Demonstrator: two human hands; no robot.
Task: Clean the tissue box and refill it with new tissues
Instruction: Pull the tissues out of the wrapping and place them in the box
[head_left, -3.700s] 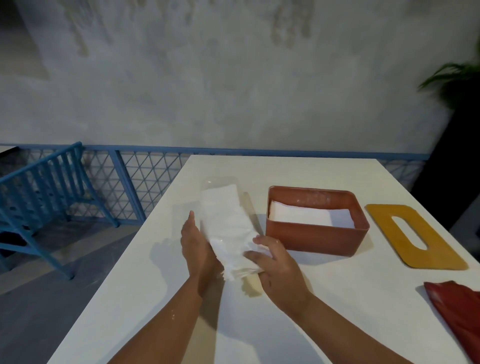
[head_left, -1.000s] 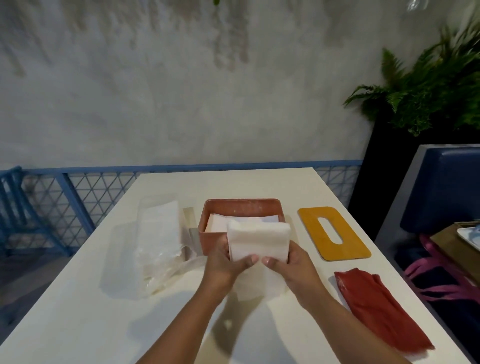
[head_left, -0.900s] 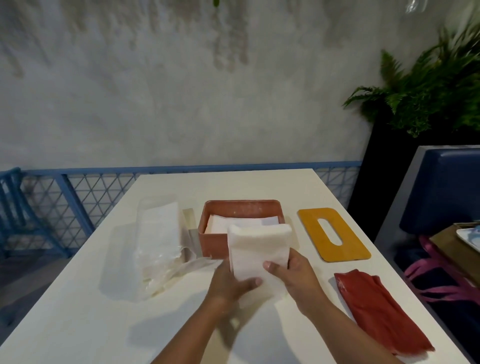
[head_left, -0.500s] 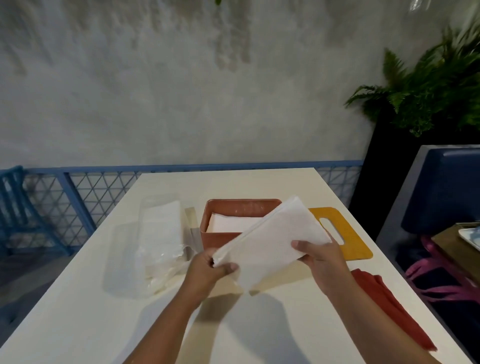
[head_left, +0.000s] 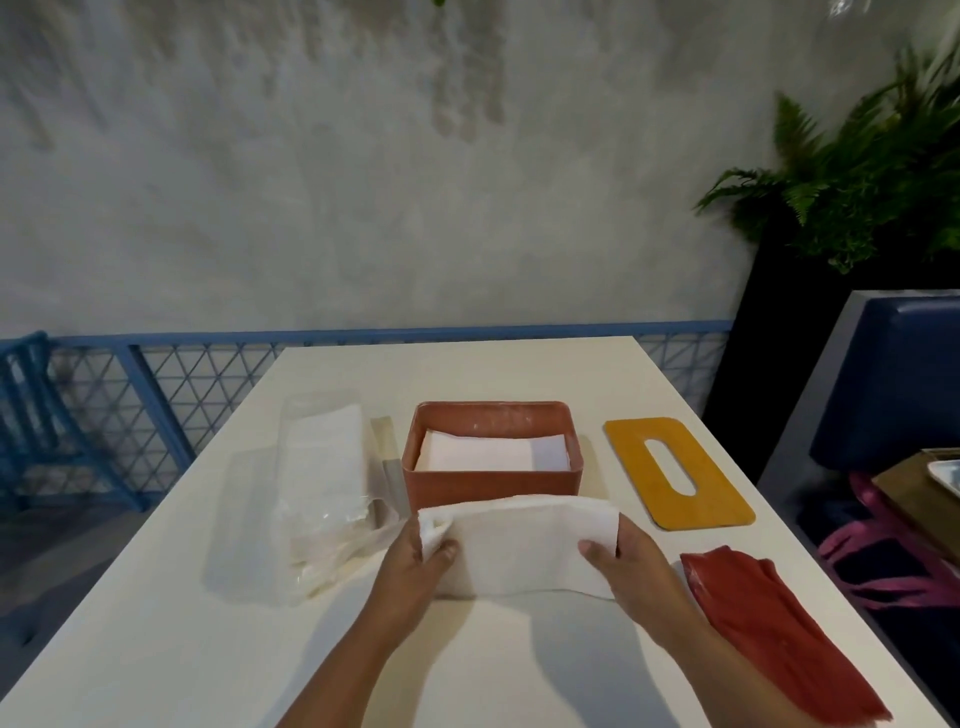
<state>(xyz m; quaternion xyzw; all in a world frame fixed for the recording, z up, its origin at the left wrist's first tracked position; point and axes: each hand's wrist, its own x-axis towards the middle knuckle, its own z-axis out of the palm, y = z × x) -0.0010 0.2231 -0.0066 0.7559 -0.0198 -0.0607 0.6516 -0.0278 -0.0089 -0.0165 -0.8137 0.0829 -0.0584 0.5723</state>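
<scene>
A stack of white tissues (head_left: 519, 543) lies lengthwise between my hands, just in front of the terracotta tissue box (head_left: 493, 480). My left hand (head_left: 415, 564) grips its left end with the thumb on top. At the other end my right hand (head_left: 631, 564) holds it the same way. The box stands open with white tissues lying flat inside. Its yellow lid (head_left: 675, 473) with an oval slot lies flat to the right of the box.
A clear plastic wrapper with tissues in it (head_left: 324, 483) lies left of the box. A red cloth (head_left: 769, 629) lies near the table's right edge. Behind the white table (head_left: 182, 649) runs a blue railing (head_left: 156, 379); a blue seat and a plant stand at right.
The tissue stack was held upright, then swung diagonally, and now lies level and lengthwise between both hands, lower and in front of the box.
</scene>
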